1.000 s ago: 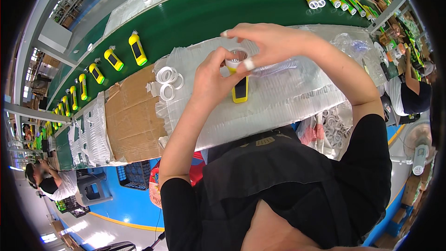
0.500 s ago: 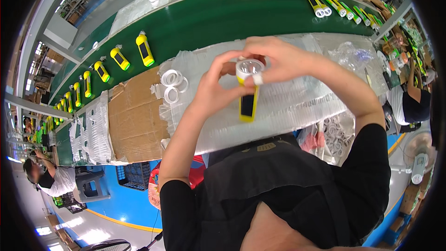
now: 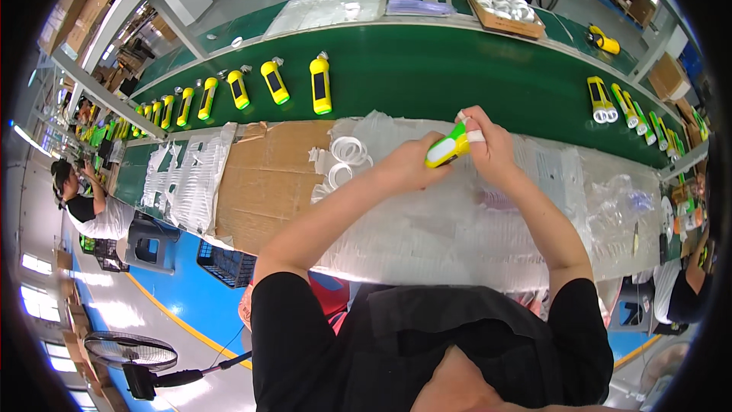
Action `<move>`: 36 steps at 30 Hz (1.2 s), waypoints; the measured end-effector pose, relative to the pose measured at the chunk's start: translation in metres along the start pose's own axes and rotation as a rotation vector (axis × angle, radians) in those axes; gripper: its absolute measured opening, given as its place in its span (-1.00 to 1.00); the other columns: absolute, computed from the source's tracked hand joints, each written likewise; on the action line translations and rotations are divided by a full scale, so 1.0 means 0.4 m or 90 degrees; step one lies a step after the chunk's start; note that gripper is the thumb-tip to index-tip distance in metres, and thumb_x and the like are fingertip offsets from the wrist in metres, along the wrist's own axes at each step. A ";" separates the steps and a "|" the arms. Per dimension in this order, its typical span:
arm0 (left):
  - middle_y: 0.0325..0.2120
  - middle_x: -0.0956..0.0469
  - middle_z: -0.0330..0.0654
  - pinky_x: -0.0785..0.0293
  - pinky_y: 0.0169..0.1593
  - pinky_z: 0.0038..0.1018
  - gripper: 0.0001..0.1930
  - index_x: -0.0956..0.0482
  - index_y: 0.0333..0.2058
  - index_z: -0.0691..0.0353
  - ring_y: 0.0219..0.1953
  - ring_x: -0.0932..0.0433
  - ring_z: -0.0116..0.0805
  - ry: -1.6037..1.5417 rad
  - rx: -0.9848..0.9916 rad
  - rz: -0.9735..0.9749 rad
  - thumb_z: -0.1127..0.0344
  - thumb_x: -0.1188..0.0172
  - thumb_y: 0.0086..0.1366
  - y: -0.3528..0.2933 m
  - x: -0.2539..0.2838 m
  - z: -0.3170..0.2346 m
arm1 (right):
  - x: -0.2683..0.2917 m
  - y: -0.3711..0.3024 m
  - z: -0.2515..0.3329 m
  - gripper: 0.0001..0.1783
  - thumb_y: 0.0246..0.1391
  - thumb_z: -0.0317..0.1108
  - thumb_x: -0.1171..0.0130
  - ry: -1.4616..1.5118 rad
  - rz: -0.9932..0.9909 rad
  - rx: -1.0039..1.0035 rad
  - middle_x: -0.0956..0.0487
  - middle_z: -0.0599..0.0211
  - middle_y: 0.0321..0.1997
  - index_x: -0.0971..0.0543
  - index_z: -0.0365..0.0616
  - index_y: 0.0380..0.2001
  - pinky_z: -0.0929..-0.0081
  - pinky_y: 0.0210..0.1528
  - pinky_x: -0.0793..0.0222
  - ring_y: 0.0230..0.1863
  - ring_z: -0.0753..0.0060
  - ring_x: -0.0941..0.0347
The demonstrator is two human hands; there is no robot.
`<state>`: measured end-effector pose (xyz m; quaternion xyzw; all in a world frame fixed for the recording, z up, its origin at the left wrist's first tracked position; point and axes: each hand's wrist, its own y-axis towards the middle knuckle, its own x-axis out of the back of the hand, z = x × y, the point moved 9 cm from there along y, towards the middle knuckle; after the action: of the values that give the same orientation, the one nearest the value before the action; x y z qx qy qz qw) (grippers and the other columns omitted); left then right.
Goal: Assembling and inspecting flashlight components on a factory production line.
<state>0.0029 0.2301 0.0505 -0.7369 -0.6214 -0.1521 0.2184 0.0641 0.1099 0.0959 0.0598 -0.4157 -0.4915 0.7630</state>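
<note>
One flashlight (image 3: 446,151), likely light, stiff and slick, is above the desk (image 3: 396,238), left hand (image 3: 414,163) pinching its left end, right hand (image 3: 489,143) curled round its right; mid-body seems the surest hold.

The held torch (image 3: 444,150) is bright yellow and green, with a whitish oval panel. Yellow torches (image 3: 321,85) in the row at left carry black rectangles (their near ends are lime green) against the dark green bench surface (image 3: 412,69). The rings (image 3: 340,176) are plain white; the cardboard (image 3: 267,183) is brown, the plastic sheeting (image 3: 427,236) greyish-white and faintly ribbed. Sleeves (image 3: 290,320) and apron (image 3: 427,309) are black; the floor (image 3: 183,282) is blue with a yellow stripe.
</note>
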 end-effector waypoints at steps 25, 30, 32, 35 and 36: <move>0.01 -0.43 0.11 -0.43 0.07 -0.26 -0.32 -0.20 0.27 0.14 0.02 -0.48 0.02 0.009 -0.277 -0.237 0.39 -0.25 0.18 0.023 0.077 0.041 | -0.121 -0.006 -0.172 -0.54 0.24 -0.03 -0.10 0.478 0.100 -0.380 -0.58 0.21 -0.09 -0.48 -0.21 -0.02 0.41 0.02 -0.42 -0.04 0.38 -0.52; -0.10 -0.55 0.03 -0.48 -0.01 -0.41 -0.39 -0.29 0.22 0.16 -0.14 -0.59 -0.20 -0.051 -0.188 -0.164 0.34 -0.27 0.21 -0.097 -0.042 -0.008 | -0.098 -0.161 -0.073 -0.57 0.19 -0.07 -0.14 0.731 -0.080 -0.404 -0.57 0.22 -0.21 -0.41 -0.13 -0.03 0.36 -0.05 -0.41 -0.13 0.35 -0.51; -0.18 -0.60 -0.03 -0.50 -0.07 -0.46 -0.50 -0.32 0.19 0.19 -0.21 -0.61 -0.29 -0.055 -0.199 -0.235 0.29 -0.20 0.30 -0.097 -0.020 0.024 | -0.092 -0.208 -0.016 -0.51 0.09 -0.07 -0.17 0.747 -0.035 -0.372 -0.56 0.17 -0.26 -0.38 -0.14 -0.01 0.38 -0.13 -0.41 -0.21 0.31 -0.51; -0.06 -0.54 -0.05 -0.46 0.00 -0.41 -0.55 -0.28 0.21 0.24 -0.01 -0.52 -0.27 -0.265 -0.315 -0.232 0.11 0.09 0.48 -0.093 -0.024 -0.011 | -0.118 -0.276 0.068 -0.37 -0.08 0.01 -0.29 0.759 0.102 -0.355 -0.51 0.14 -0.36 -0.34 -0.13 -0.04 0.41 -0.29 -0.40 -0.37 0.29 -0.48; -0.03 -0.52 -0.04 -0.45 0.01 -0.40 -0.53 -0.26 0.22 0.23 0.03 -0.50 -0.25 -0.342 -0.326 -0.187 0.08 0.11 0.48 -0.095 -0.051 -0.026 | -0.133 -0.298 0.093 -0.35 -0.10 0.03 -0.31 0.770 0.166 -0.356 -0.50 0.14 -0.38 -0.33 -0.12 -0.05 0.40 -0.33 -0.39 -0.40 0.30 -0.48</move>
<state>-0.0378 0.2126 0.0546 -0.6846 -0.6969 -0.1334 -0.1667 -0.0543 0.1034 0.0300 0.0738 0.2228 -0.3645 0.9011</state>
